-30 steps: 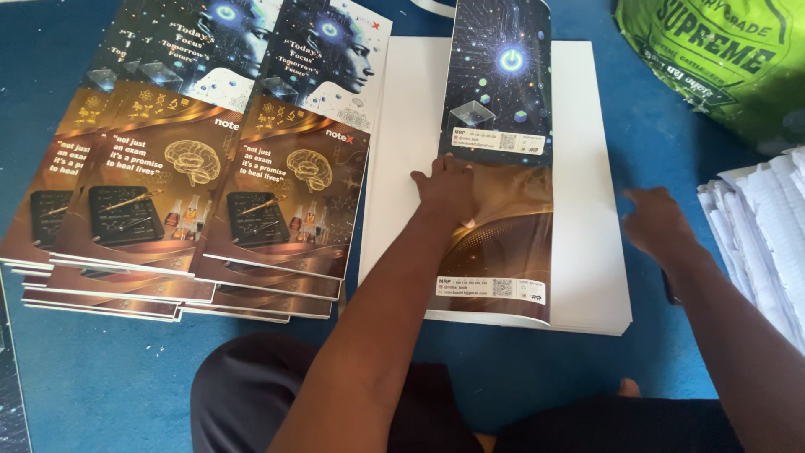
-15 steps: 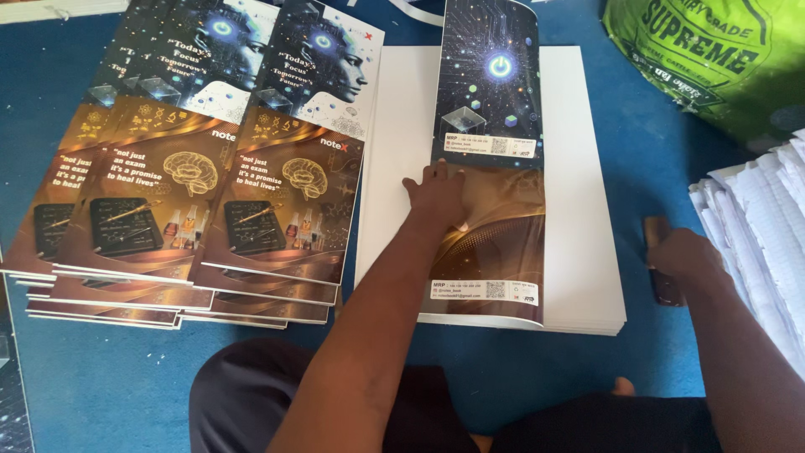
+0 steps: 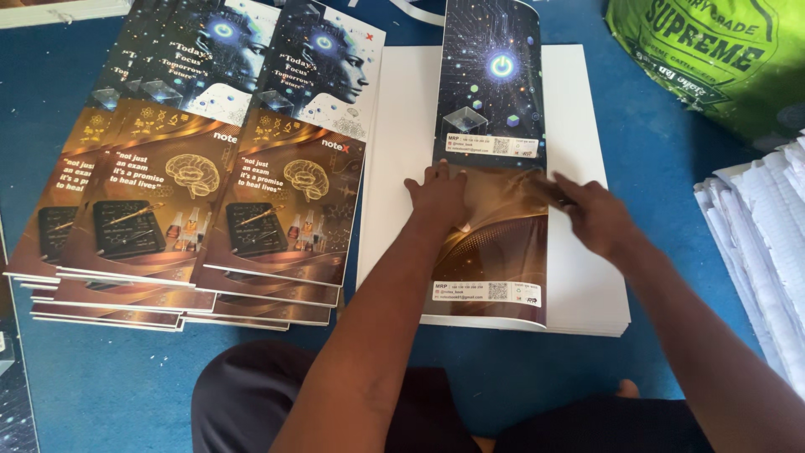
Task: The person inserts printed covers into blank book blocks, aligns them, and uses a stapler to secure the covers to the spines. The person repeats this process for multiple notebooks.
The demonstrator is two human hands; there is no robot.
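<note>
A long printed cover sheet (image 3: 490,109), dark blue on its far half and gold-brown on its near half, lies lengthwise on a stack of white sheets (image 3: 407,126). My left hand (image 3: 438,197) presses flat on the middle of the cover, fingers spread. At the cover's right edge, level with the left hand, my right hand (image 3: 597,220) reaches in with its fingers closed around a small dark tool (image 3: 555,193). The tool's shape is hard to make out.
Overlapping piles of the same printed covers (image 3: 210,193) lie to the left on the blue floor mat (image 3: 654,151). A green sack (image 3: 713,59) sits at the far right. Bundles of white paper (image 3: 763,226) lie along the right edge. My legs (image 3: 251,403) are in the foreground.
My right hand went out to the floor on the right, over a small dark object, and has come back to the cover's right edge. The left hand stayed pressed on the cover.
</note>
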